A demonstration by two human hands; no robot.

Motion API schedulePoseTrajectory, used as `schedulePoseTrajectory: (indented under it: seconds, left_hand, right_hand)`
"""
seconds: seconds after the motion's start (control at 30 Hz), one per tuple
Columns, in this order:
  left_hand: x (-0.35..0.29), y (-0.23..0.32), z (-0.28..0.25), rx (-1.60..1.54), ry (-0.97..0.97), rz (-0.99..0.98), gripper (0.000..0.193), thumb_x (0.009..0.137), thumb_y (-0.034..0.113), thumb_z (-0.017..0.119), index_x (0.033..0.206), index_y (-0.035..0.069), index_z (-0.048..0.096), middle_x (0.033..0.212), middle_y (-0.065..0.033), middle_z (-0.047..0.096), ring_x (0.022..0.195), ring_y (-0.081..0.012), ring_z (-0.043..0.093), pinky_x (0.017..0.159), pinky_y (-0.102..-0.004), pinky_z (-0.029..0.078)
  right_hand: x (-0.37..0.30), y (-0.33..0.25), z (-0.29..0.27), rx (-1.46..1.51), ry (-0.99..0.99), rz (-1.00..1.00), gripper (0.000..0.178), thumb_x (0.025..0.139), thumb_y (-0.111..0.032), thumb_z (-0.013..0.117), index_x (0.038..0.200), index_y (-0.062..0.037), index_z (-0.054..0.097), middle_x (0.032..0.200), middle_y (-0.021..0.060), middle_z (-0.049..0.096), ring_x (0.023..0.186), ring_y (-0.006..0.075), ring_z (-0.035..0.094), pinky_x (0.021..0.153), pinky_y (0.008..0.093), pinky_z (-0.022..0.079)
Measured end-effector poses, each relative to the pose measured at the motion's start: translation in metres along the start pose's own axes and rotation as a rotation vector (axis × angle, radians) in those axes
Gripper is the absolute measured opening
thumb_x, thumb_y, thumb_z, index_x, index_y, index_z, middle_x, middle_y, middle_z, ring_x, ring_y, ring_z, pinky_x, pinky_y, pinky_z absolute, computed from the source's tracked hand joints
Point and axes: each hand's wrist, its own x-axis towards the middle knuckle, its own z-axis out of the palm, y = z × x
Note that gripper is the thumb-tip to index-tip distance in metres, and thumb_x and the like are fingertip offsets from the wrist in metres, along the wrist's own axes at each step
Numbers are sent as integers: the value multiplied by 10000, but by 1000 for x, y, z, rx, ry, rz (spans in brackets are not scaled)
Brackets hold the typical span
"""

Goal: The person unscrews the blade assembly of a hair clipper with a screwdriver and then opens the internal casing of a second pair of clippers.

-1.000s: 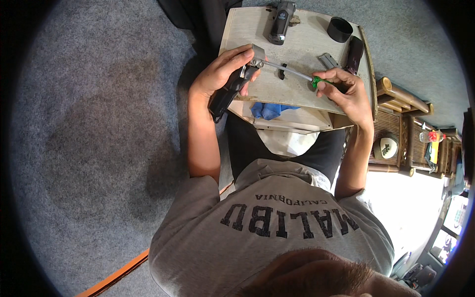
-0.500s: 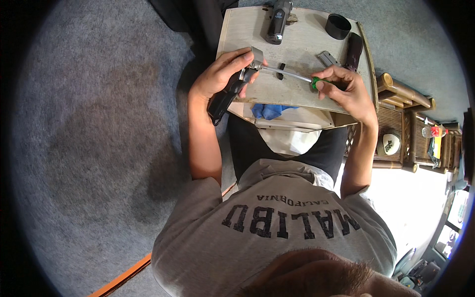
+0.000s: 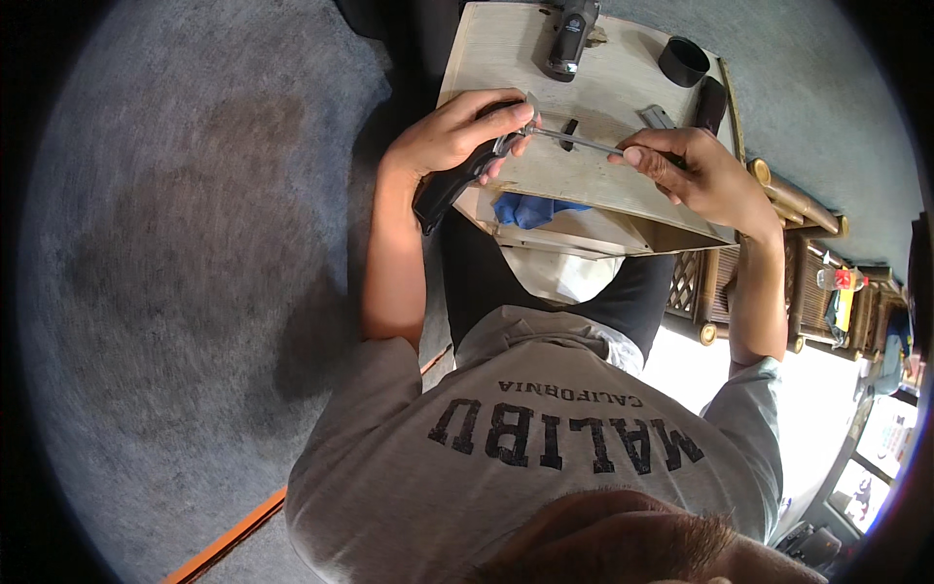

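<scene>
My left hand (image 3: pixel 465 131) is wrapped around a black hair clipper (image 3: pixel 455 190), its metal blade end pointing up and away from me. From the right, my right hand (image 3: pixel 710 175) grips a screwdriver (image 3: pixel 584 143). Its thin metal shaft reaches leftward, and the tip meets the blade end of the clipper, beside my left fingers. The screwdriver's handle is covered by my right fingers. Beyond the shaft, a small black piece (image 3: pixel 569 134) lies on the wooden table (image 3: pixel 506 58).
At the table's far side stand a dark grey trimmer (image 3: pixel 572 44) and a round black cup (image 3: pixel 685 61). A dark long object (image 3: pixel 711 103) and a grey metal piece (image 3: pixel 656 117) lie near my right hand. Below the tabletop, a blue cloth (image 3: pixel 530 209) sits in an open compartment.
My right hand has gone from a fingertip pinch on the green screwdriver handle to a fuller grip covering it. The clipper sits at a slightly different angle; the whole view has shifted a little.
</scene>
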Motion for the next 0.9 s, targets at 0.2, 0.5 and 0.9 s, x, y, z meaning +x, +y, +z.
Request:
schedulePoseTrajectory:
  seconds: [0.2,0.5,0.9]
  left_hand:
    - [-2,0,1,-9,41,-13,427,1072,423,606,1131,8,689,815,-23,622,582,-78,574,490,-243,478]
    - [8,6,-2,-82,49,-116,431,1075,428,601,1198,29,707,833,-7,611,587,-72,581,484,-238,469]
    - [23,2,-8,-117,81,-50,469,1039,462,629,1155,12,690,824,-23,640,600,-84,602,520,-251,511]
  right_hand:
    - [3,-8,5,-452,230,-237,341,1042,-326,672,1061,-2,779,860,165,772,703,300,743,674,389,565]
    - [-4,-3,16,-591,400,-44,429,1031,-456,645,1103,-47,753,530,140,621,499,330,649,567,408,510]
    - [-21,-2,40,-282,480,240,479,905,-468,810,1011,-6,743,709,176,709,670,345,739,684,459,572]
